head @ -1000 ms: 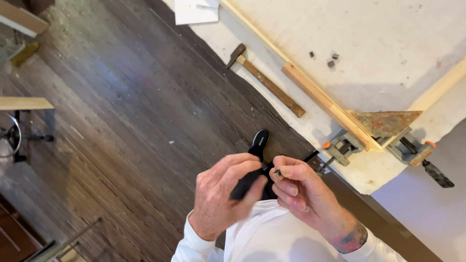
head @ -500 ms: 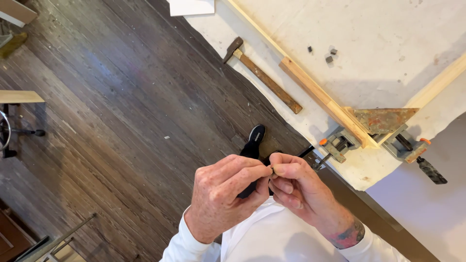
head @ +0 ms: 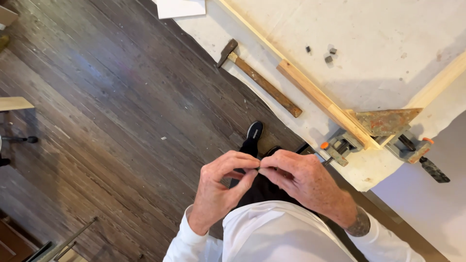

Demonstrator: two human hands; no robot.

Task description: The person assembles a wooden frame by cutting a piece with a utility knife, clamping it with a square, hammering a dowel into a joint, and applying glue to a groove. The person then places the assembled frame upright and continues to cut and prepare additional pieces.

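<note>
My left hand (head: 223, 187) and my right hand (head: 301, 179) meet in front of my body, fingertips pinched together around something very small (head: 259, 168), too small to identify. Both hands hover above the dark wooden floor, just off the edge of the work table (head: 388, 58). On the table lies a hammer (head: 259, 80) with a wooden handle. A wooden frame corner (head: 330, 104) is held by a rusty metal corner clamp (head: 386, 121) with orange-tipped screws.
Three small dark pieces (head: 323, 52) lie on the pale table cover. A white sheet (head: 180, 7) sits at the table's far end. My black shoe (head: 254, 131) is on the floor (head: 111, 111). A wooden board (head: 14, 103) is at left.
The view has shifted slightly and my hands have drawn closer together, fingertips now pinched at one point. The table items have not moved.
</note>
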